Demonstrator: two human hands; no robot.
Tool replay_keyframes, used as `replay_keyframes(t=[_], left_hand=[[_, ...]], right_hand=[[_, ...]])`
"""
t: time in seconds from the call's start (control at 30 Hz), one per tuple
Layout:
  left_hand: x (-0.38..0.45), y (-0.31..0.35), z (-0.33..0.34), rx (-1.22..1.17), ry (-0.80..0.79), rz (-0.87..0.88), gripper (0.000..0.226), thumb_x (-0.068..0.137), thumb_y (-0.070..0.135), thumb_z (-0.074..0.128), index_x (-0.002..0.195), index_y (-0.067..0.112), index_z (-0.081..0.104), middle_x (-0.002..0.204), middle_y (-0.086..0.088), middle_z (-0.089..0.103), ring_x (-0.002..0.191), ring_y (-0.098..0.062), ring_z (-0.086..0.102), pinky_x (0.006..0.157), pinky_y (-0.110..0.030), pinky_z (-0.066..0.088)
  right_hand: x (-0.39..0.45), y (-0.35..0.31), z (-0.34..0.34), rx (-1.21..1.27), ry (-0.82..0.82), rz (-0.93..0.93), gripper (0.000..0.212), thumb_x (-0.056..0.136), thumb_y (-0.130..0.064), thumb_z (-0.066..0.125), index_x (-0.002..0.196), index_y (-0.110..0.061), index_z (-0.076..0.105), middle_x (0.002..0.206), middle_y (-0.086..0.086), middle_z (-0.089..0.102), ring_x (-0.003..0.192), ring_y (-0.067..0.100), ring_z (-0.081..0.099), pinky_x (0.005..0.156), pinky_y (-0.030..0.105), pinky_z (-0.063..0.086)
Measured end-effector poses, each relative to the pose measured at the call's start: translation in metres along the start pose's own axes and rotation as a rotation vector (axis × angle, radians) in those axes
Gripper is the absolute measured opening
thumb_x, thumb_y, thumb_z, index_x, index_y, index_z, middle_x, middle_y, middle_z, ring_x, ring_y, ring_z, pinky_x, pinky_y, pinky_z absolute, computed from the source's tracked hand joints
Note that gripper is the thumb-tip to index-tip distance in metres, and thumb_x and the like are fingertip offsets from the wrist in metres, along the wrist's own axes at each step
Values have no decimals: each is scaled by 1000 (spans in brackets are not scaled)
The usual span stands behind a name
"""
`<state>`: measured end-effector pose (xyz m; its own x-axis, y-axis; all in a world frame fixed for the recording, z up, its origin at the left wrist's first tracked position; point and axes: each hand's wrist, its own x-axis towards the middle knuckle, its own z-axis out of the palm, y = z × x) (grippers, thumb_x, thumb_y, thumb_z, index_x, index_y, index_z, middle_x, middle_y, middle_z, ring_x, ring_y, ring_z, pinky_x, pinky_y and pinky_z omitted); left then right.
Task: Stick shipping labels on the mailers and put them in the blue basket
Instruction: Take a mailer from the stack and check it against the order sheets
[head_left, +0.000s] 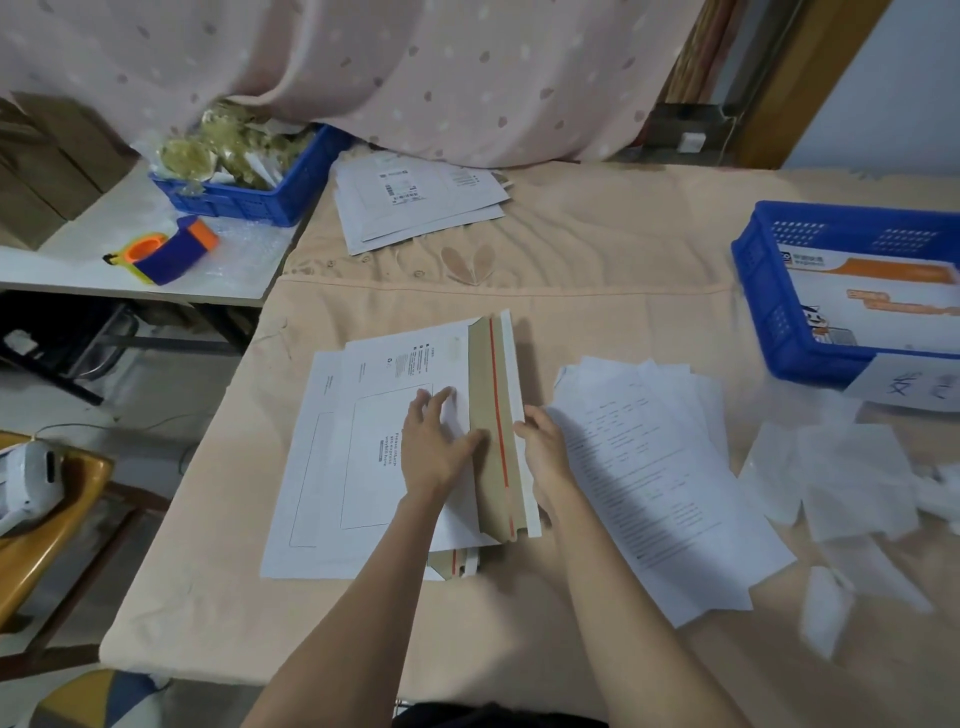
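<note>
Two hands work at the middle of the cloth-covered counter (597, 244). The left hand (434, 441) lies flat, fingers spread, pressing on the top mailer (384, 395) of a small stack; at least three white mailers seem to lie there, though the overlap makes the count unsure. The right hand (545, 447) pinches the outer edge of that mailer's open flap (498, 415), which is brown inside with one red strip running its length. The mailer's printed box holds a few lines of small text, too blurred to read with confidence.

Just right of the hands lies a loose pile of printed sheets (654, 467), the text too fine to read. Further right are scattered white backing papers (841, 478).

Two blue baskets show. The blue basket (769, 291) at the right edge holds a white and orange mailer marked "express", and a paper tag with handwriting hangs on its front. The second basket (249, 200), on a side table at far left, holds clear packets. A pile of labelled mailers (415, 202) sits at the far side, one barcode label visible. One blue and orange tape dispenser (166, 252) lies beside the second basket.
</note>
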<state>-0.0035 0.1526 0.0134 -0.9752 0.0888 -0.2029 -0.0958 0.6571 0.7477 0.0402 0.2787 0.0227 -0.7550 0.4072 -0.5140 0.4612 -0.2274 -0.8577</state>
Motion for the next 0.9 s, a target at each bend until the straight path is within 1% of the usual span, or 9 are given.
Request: replay_keyframes(t=[0.2, 0.3, 0.4, 0.5, 0.6, 0.7, 0.8, 0.83, 0.9], left_hand=[[-3, 14, 0, 184, 7, 178, 55, 74, 23, 69, 126, 22, 51, 147, -2, 37, 128, -24, 42, 96, -36, 42], [-4, 31, 8, 339, 44, 383, 50, 75, -4, 54, 124, 7, 51, 144, -7, 40, 125, -30, 42, 106, -39, 33], [-2, 35, 20, 409, 43, 294, 58, 75, -5, 58, 129, 8, 39, 151, -8, 24, 139, -28, 26, 117, -50, 11], [5, 28, 22, 454, 39, 88, 80, 75, -1, 58, 143, 16, 19, 159, -8, 1, 147, -31, 0, 115, -56, 5], [7, 28, 20, 261, 39, 184, 77, 74, -10, 39, 146, 12, 25, 157, -10, 17, 146, -35, 7, 116, -58, 9], [4, 36, 15, 110, 134, 297, 69, 76, -13, 31, 141, 10, 41, 150, -9, 38, 143, -32, 22, 117, -47, 9], [4, 44, 17, 128, 189, 328, 65, 77, -13, 30, 136, 8, 49, 144, -8, 47, 141, -30, 29, 117, -42, 13], [4, 45, 20, 116, 181, 325, 64, 78, -14, 32, 136, 8, 49, 144, -8, 47, 142, -30, 28, 117, -41, 11], [3, 46, 24, 67, 163, 317, 64, 79, -11, 32, 138, 9, 47, 146, -7, 44, 143, -28, 27, 118, -39, 8]], right_hand=[[2, 7, -2, 56, 84, 26, 23, 92, -4, 48, 100, -20, 63, 99, -2, 67, 90, 16, 62, 76, 29, 50], [1, 7, 6, 19, 196, 4, 26, 91, -1, 46, 98, -21, 62, 96, -3, 66, 88, 16, 60, 69, 25, 46], [2, 3, 12, -61, 277, -27, 25, 89, 1, 45, 94, -16, 62, 95, 2, 66, 87, 20, 60, 64, 24, 43], [6, -3, 12, -119, 301, -42, 20, 91, -2, 46, 100, -10, 62, 96, 2, 65, 86, 19, 59, 67, 25, 44], [14, 1, 9, -173, 324, -27, 21, 94, -5, 46, 107, -6, 62, 103, 6, 66, 92, 21, 61, 63, 23, 43], [18, 4, 7, -380, 362, -12, 29, 92, -11, 56, 120, -7, 58, 118, 11, 62, 110, 29, 60, 78, 29, 48], [15, 5, 10, -963, 475, -219, 55, 84, -8, 66, 133, -8, 43, 130, 13, 44, 118, 30, 46, 96, 36, 41], [16, 5, 13, -1083, 450, -329, 50, 85, -8, 65, 132, -10, 45, 128, 11, 45, 115, 28, 46, 95, 35, 41], [17, 4, 20, -1024, 155, -438, 38, 94, -11, 55, 131, -11, 48, 131, 9, 49, 118, 25, 50, 94, 27, 45]])
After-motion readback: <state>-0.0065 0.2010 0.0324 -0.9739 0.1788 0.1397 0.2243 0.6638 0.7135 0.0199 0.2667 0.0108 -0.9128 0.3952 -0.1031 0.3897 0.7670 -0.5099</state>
